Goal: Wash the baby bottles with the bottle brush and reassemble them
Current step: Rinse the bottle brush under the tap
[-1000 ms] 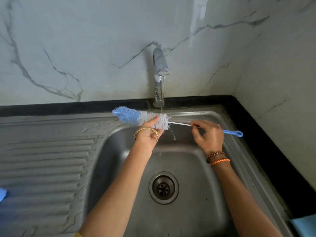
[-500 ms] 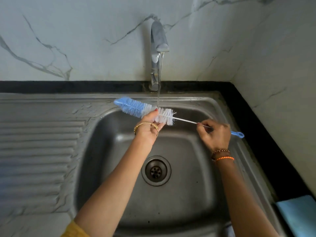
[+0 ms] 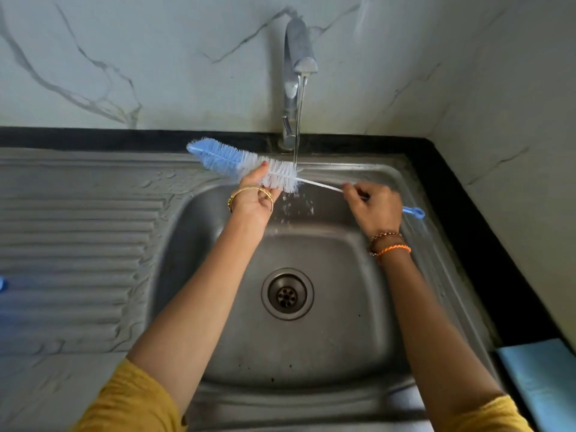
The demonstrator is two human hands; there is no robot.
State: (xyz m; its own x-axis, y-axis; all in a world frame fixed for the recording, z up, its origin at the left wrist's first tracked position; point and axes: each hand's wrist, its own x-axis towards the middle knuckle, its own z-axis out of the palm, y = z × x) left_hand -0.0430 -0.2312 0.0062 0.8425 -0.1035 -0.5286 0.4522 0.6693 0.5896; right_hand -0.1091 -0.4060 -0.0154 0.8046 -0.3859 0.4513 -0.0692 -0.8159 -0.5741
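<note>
Since half a second ago the water stream now strikes the white end of the bristles where they meet the wire, rather than the middle of the white section, and droplets scatter below. Over the steel sink (image 3: pixel 414 260), the bottle brush (image 3: pixel 246 166) lies nearly level under the tap (image 3: pixel 297 57), blue bristle tip pointing left, blue loop handle to the right. Both hands are clamped on it, well apart: the left hand (image 3: pixel 254 199) grips the bristle head from beneath, thumb on the white part, and the right hand (image 3: pixel 375 207) pinches the wire stem near the handle. No baby bottles show in the picture. At the right edge of the tabletop lies a light blue cloth (image 3: pixel 542 381).
</note>
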